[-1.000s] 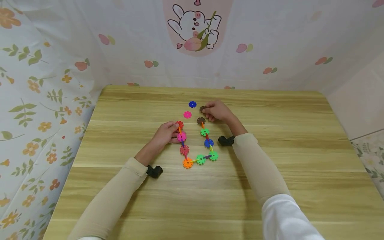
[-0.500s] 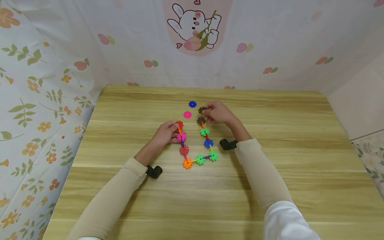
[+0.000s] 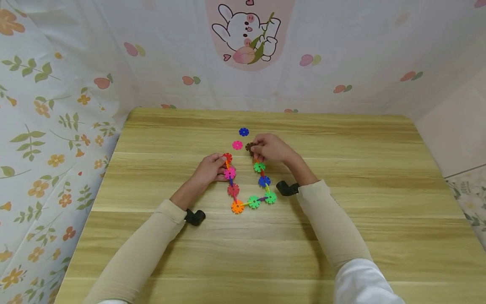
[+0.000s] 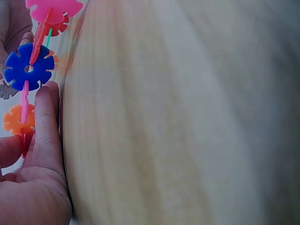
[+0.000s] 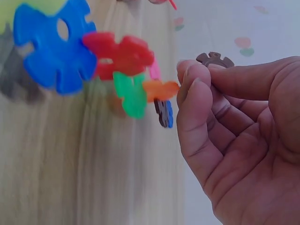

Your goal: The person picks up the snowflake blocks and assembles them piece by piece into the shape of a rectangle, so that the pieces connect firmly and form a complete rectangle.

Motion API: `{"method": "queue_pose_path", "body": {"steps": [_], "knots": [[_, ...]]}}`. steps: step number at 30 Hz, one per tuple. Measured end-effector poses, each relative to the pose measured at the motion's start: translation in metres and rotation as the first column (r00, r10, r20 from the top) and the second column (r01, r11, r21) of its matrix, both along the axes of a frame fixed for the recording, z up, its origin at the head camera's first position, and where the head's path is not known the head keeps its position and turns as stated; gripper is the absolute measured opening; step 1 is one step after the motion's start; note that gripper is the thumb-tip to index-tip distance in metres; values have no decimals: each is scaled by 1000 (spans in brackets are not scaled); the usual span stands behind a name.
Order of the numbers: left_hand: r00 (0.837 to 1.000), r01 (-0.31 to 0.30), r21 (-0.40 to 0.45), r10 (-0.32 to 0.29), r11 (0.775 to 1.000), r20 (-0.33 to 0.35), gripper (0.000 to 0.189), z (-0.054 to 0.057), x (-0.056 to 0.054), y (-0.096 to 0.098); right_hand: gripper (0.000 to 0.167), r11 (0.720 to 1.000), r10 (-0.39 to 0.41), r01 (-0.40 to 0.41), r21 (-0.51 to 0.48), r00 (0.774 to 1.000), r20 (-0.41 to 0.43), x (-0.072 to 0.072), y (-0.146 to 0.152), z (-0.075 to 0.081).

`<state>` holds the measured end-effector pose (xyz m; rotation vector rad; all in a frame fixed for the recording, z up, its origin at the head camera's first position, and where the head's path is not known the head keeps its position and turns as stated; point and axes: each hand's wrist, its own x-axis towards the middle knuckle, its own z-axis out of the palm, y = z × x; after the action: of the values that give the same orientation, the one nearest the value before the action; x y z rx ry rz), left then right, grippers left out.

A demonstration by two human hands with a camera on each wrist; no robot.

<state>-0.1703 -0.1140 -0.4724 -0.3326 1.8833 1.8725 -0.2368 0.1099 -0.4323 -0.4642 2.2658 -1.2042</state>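
A chain of notched plastic snowflake discs [image 3: 237,206], in several colours, lies in a U on the table. My left hand [image 3: 209,171] pinches the red disc [image 3: 228,157] at the chain's left end between thumb and fingers. My right hand [image 3: 276,148] pinches a loose brown disc [image 3: 249,146] by the chain's right end; in the right wrist view this brown disc [image 5: 215,60] stands up between thumb and fingertips. The chain's own brown end disc [image 5: 161,114] is mostly hidden by my right fingers in the head view. Whether the two brown discs touch I cannot tell.
A loose pink disc [image 3: 237,145] and a loose blue disc [image 3: 244,132] lie beyond the chain on the wooden table [image 3: 243,257]. Patterned cloth [image 3: 167,42] hangs behind the table and at its left. Black wrist cameras [image 3: 195,217] are worn on both wrists.
My right hand has moved left and nearer with the brown disc, to the chain's right end, covering its end disc. My left hand and the chain have stayed in place.
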Motion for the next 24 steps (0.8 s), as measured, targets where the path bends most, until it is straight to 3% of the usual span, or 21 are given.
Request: {"method": "queue_pose_path", "body": {"steps": [24], "knots": [[1000, 13, 30, -12, 999, -27, 25, 0, 1, -1, 19, 990, 87, -73, 118, 989, -118, 10, -29, 1]]}}
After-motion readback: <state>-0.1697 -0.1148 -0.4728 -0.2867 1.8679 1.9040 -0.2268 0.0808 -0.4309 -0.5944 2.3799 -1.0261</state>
